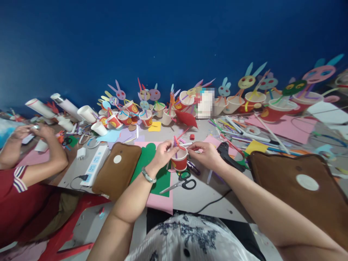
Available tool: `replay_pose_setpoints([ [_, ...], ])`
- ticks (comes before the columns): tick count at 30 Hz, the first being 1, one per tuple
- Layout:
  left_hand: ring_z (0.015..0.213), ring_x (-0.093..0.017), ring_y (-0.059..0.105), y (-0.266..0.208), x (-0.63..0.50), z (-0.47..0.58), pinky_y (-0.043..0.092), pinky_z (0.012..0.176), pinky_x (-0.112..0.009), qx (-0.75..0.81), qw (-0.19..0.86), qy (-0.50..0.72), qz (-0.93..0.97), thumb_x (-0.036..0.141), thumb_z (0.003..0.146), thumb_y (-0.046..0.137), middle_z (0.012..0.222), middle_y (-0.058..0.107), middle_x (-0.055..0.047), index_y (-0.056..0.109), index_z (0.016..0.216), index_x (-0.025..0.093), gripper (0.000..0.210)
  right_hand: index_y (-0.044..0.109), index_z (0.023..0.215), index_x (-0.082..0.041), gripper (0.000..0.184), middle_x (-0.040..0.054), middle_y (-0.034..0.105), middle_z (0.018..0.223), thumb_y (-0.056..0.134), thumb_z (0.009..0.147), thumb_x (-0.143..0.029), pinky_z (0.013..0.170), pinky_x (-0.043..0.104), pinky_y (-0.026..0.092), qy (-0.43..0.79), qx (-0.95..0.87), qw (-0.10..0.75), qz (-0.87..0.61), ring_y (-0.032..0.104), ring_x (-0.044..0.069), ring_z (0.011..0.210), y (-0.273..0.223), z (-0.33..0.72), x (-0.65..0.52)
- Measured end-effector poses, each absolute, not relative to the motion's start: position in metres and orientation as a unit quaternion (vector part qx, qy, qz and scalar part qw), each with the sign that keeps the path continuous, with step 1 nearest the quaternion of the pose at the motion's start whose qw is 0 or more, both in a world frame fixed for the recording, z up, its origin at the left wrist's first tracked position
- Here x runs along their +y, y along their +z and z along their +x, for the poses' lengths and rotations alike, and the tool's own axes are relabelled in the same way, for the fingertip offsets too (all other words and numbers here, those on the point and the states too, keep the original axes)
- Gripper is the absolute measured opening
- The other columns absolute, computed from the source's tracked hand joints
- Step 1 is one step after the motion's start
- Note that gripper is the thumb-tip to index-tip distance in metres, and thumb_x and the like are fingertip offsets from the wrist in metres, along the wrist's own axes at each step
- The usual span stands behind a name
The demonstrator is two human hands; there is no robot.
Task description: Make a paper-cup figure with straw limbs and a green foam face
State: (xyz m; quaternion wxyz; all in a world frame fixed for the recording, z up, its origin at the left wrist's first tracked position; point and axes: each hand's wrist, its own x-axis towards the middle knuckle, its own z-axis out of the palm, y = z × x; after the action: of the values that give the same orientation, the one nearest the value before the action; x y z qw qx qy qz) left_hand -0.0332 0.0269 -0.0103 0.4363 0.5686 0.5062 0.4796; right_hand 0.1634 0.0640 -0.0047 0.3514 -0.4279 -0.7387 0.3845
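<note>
"Paper cup point(179, 164), red, pale rim. Where do we enter it?"

"Upright between the two hands, at the table point(187, 203), just beyond the scissors point(181, 184). Whether its base bears on the surface, we cannot tell."

"Handling?"

"Light, we judge; wall thin, dry, easily dented. Rim likely stiffest: best hold there, lightly, or low around the side. Coloured strips point(175, 143) at its mouth look bendable and easily dislodged."

"Hands?"

"Left hand point(165, 154): thumb and fingers clamped on the cup's left rim. Right hand point(202, 152): fingertips close together beside the right rim; we cannot tell whether they pinch anything."

"Obscured?"

"Cup's interior and left wall, partly behind the left hand; the strips' lower ends; a dark slim tool point(193, 168) below the right hand, type unclear."
</note>
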Motion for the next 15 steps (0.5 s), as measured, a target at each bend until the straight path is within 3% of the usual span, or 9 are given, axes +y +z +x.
replay_pose_setpoints([
  [7, 0.076, -0.016, 0.056, -0.013, 0.027, -0.031, 0.045, 0.073, -0.028, 0.485, 0.417, 0.481, 0.599, 0.046, 0.084, 0.071, 0.080, 0.064, -0.004, 0.071, 0.088, 0.014, 0.032, 0.073, 0.092, -0.020, 0.022, 0.0100, 0.077, 0.099, 0.072, 0.078, -0.037, 0.086, 0.041, 0.056, 0.296, -0.734, 0.430, -0.435, 0.071, 0.028, 0.096, -0.002, 0.168, 0.065],
  [15, 0.081, -0.018, 0.058, -0.011, 0.021, -0.021, 0.048, 0.078, -0.030, 0.455, 0.398, 0.493, 0.625, 0.053, 0.092, 0.059, 0.080, 0.065, -0.006, 0.067, 0.071, 0.016, 0.044, 0.070, 0.081, -0.024, 0.015, 0.0061, 0.077, 0.085, 0.071, 0.084, -0.038, 0.085, 0.041, 0.053, 0.226, -0.798, 0.430, -0.356, 0.072, 0.025, 0.086, 0.001, 0.164, 0.056],
])
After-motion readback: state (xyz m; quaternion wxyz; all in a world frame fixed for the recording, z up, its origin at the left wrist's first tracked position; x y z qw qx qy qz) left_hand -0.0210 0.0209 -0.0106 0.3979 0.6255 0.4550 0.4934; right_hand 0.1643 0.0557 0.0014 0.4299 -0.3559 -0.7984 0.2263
